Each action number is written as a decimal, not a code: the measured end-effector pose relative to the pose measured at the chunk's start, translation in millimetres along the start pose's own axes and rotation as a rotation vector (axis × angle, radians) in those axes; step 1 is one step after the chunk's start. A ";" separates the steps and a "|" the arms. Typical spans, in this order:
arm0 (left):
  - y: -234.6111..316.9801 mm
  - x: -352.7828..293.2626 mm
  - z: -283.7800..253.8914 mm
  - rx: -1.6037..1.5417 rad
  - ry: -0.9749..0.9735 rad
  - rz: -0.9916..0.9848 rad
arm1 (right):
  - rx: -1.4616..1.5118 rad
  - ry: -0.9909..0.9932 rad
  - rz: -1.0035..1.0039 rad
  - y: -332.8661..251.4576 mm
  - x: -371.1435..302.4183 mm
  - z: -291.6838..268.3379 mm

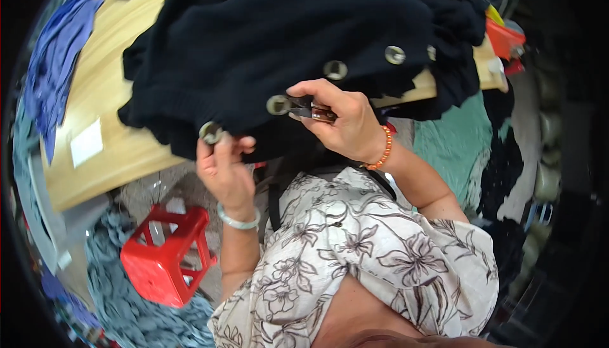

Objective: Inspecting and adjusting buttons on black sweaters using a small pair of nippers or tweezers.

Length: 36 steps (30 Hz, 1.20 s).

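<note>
A black knitted garment with large round buttons along its near edge lies over the table. My left hand pinches the button nearest to me at that edge. My right hand is closed around small dark thread snips, their tips pointing left, at or close beside a second button. Whether the blades touch a thread is too small to tell. Farther right along the edge are another button and one more button.
The garment rests on a light wooden table, where a white paper piece lies. Purple cloth hangs over the left side. A red plastic stool stands on grey-blue fabric. Green cloth lies at right, below the table edge.
</note>
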State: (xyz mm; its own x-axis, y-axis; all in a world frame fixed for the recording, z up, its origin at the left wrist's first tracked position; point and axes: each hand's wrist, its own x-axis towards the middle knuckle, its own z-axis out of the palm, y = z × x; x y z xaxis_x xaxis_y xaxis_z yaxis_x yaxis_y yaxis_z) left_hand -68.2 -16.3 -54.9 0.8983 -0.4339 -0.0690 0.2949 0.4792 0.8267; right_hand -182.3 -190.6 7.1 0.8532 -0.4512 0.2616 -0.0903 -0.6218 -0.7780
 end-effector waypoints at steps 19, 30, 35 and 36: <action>-14.3 6.2 72.5 0.795 -0.459 0.548 | 0.203 0.190 0.268 33.1 -2.3 -35.5; -18.3 44.6 94.9 0.812 -0.753 0.602 | 0.606 -0.031 0.404 32.6 0.0 -58.0; -18.9 51.0 96.1 0.683 -0.765 0.570 | 0.656 -0.107 0.405 30.6 4.9 -62.3; -19.1 51.5 95.1 0.676 -0.764 0.570 | 0.688 -0.117 0.421 30.6 4.6 -62.2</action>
State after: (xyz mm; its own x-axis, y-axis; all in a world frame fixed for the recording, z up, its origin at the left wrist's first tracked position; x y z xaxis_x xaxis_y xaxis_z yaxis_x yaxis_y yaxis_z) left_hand -58.5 -120.4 -21.1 0.3474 -0.7433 0.5717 -0.5282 0.3486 0.7743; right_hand -213.1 -251.5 20.0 0.8694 -0.4664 -0.1631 -0.1124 0.1347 -0.9845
